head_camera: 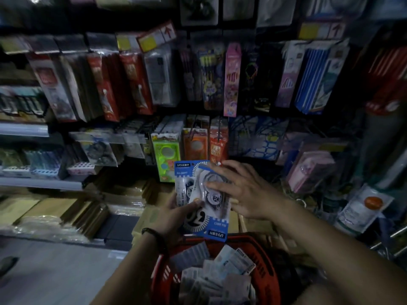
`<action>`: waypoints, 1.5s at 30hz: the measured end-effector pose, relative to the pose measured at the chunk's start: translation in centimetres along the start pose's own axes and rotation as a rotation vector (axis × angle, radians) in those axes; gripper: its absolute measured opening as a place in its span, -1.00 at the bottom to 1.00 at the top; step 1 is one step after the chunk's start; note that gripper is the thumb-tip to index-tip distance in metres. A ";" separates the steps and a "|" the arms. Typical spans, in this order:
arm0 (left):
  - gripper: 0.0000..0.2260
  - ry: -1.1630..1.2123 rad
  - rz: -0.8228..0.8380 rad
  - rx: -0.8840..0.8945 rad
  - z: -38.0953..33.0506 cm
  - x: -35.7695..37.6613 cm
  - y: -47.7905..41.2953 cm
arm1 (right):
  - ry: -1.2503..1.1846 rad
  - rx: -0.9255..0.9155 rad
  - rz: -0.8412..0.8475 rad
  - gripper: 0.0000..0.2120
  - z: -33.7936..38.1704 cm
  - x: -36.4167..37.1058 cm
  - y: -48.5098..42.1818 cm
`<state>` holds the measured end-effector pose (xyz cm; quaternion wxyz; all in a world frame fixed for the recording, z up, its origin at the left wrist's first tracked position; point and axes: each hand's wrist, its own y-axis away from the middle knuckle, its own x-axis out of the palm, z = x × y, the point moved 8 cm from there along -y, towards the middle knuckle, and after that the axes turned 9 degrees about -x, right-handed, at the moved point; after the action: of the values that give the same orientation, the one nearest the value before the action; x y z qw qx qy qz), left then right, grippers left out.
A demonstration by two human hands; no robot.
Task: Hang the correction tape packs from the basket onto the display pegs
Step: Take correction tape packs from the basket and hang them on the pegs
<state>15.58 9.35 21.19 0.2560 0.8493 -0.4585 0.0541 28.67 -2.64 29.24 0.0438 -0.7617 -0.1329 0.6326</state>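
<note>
Our left hand (174,213) grips the correction tape packs (214,228). Our right hand (246,190), fingers straight, rests on them, presumably separating one.

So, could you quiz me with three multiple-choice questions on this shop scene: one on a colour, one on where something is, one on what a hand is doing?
1. The card of the held clear-blistered correction tape pack is: A blue; B yellow; C black.
2. The red plastic basket sits: A on a shelf; B below the pack; C on a peg.
3. The left hand: A hangs empty; B grips the pack; C reaches into the basket.

Answers: A, blue printed edges show; B, its rim lies under the pack; B, it curls round the pack's side.
</note>
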 end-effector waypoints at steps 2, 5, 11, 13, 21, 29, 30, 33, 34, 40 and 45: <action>-0.52 -0.027 0.055 -0.005 -1.6 0.6 0.3 | 0.070 -0.081 0.053 -0.02 -0.2 -1.9 -0.8; -0.48 -0.094 0.097 0.021 -4.4 1.5 0.6 | 0.113 -0.169 0.074 -0.07 0.1 -4.5 -2.0; -0.26 0.099 0.273 0.098 -9.3 3.9 1.4 | -0.039 0.149 -0.165 -0.17 -3.3 -9.6 -2.2; -0.23 0.109 0.326 0.155 -10.7 5.6 1.8 | -0.142 0.375 -0.234 -0.12 -4.6 -10.6 -1.8; -0.67 0.135 0.106 0.354 -15.4 10.9 0.8 | -0.393 0.571 -0.435 -0.01 -5.4 -12.9 -2.0; -0.72 0.034 0.122 0.362 -20.8 15.5 -0.5 | -0.168 0.306 -0.338 -0.01 -7.8 -19.6 -0.6; -0.74 0.013 0.127 0.363 -21.4 16.4 -0.5 | -0.132 0.275 -0.306 0.00 -8.0 -20.3 -0.6; -0.77 -0.047 0.148 0.383 -23.4 19.1 -0.5 | -0.039 0.257 -0.256 0.02 -9.1 -22.4 0.0; -0.77 -0.069 0.166 0.392 -24.2 20.0 -0.5 | -0.029 0.277 -0.260 0.01 -9.8 -23.0 0.3; -0.77 -0.175 0.286 0.386 -28.3 25.2 -0.8 | 0.057 0.351 -0.345 -0.05 -13.9 -26.9 2.4; -0.81 -0.181 0.287 0.419 -31.8 27.9 -1.5 | 0.189 0.441 -0.435 -0.10 -18.3 -31.7 5.2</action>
<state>37.35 4.43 57.21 0.0222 0.8114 -0.5741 0.1075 42.12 -13.99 61.80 0.3541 -0.7430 -0.1477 0.5484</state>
